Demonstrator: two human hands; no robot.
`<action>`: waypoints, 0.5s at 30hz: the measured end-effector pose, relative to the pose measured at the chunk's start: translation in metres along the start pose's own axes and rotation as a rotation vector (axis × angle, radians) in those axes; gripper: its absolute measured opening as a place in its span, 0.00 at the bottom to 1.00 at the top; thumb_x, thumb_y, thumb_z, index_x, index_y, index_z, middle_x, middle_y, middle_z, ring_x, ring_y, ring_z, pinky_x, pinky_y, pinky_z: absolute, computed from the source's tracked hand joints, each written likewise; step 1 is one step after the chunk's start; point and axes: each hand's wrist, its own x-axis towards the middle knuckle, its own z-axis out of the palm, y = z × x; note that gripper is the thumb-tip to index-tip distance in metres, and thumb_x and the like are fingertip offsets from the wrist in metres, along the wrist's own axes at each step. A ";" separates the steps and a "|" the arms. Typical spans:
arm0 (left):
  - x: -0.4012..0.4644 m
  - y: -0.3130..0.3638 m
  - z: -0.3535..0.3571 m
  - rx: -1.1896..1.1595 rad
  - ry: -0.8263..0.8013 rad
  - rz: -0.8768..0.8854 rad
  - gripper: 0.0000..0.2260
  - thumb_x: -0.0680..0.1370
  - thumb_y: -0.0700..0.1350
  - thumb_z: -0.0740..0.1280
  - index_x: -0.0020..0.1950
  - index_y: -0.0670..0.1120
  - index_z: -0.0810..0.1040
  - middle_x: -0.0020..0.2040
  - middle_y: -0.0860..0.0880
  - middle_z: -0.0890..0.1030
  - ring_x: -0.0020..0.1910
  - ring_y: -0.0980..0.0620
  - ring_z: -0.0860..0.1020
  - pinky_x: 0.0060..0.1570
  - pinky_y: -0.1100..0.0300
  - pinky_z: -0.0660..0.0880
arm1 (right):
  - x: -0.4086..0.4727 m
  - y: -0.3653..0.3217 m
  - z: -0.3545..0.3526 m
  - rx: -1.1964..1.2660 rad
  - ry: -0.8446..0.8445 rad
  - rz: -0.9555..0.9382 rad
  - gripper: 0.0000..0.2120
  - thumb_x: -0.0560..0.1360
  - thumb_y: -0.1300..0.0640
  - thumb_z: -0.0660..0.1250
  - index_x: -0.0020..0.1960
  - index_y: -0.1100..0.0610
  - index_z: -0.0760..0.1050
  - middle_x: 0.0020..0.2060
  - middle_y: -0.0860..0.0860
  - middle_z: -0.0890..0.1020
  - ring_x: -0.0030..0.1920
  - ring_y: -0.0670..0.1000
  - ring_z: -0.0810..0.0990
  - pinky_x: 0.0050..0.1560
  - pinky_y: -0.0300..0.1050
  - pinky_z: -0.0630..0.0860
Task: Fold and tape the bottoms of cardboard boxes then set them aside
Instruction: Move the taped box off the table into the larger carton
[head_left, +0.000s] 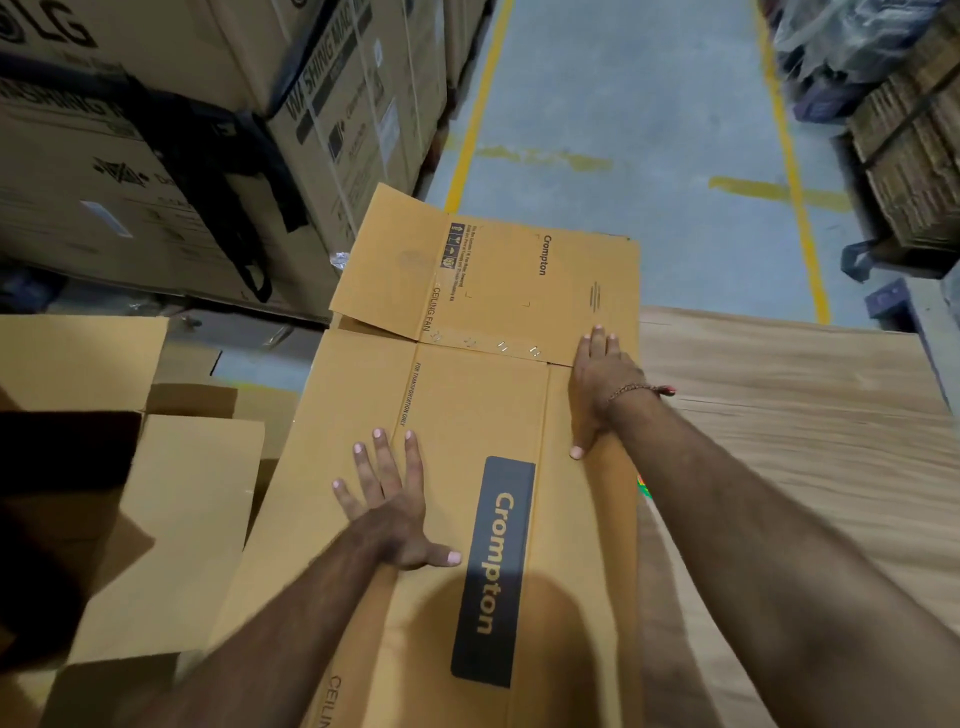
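- My left hand (387, 499) lies flat on the near panel of the cardboard box (467, 415), fingers spread and straight, thumb out toward the black Crompton label (493, 571)
- My right hand (597, 389) lies along the right part of the box, fingers straight and reaching onto the far flap (498, 280), thumb pointing back toward me; a thin bracelet (636, 389) sits on that wrist
- Neither hand grips anything; both press open-palmed on the cardboard
- The box is flattened, lying in front of me, its right edge over a stack of plain brown sheets (805, 441)
- The far flap carries small print, "Crompton" and "CEILING FAN"; a row of staples (501, 345) runs along the crease below it
- More opened cardboard (171, 519) sits to my left, just beside the box
- Large printed cartons (182, 130) are stacked at far left, with a black strap (228, 171) across them
- Beyond the box the grey floor (623, 104) has yellow lines (789, 171)
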 end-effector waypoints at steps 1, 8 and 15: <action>0.001 0.000 -0.001 0.007 -0.006 0.000 0.75 0.63 0.75 0.75 0.64 0.48 0.08 0.62 0.37 0.08 0.66 0.31 0.14 0.72 0.23 0.36 | 0.005 -0.001 0.001 0.043 -0.039 0.004 0.88 0.44 0.37 0.88 0.80 0.70 0.33 0.80 0.67 0.35 0.82 0.68 0.43 0.80 0.63 0.56; 0.000 0.002 -0.005 0.014 -0.029 0.001 0.75 0.64 0.75 0.75 0.63 0.48 0.08 0.62 0.37 0.09 0.66 0.30 0.14 0.71 0.22 0.36 | 0.016 -0.006 -0.015 0.228 -0.047 -0.004 0.65 0.63 0.33 0.80 0.82 0.68 0.52 0.81 0.68 0.47 0.81 0.70 0.51 0.76 0.65 0.65; 0.003 -0.003 -0.002 -0.052 -0.019 0.046 0.75 0.64 0.71 0.78 0.67 0.51 0.10 0.62 0.41 0.08 0.64 0.34 0.12 0.70 0.23 0.31 | 0.044 -0.114 -0.016 0.282 0.273 -0.274 0.56 0.67 0.16 0.53 0.82 0.42 0.32 0.82 0.65 0.43 0.78 0.79 0.43 0.71 0.82 0.46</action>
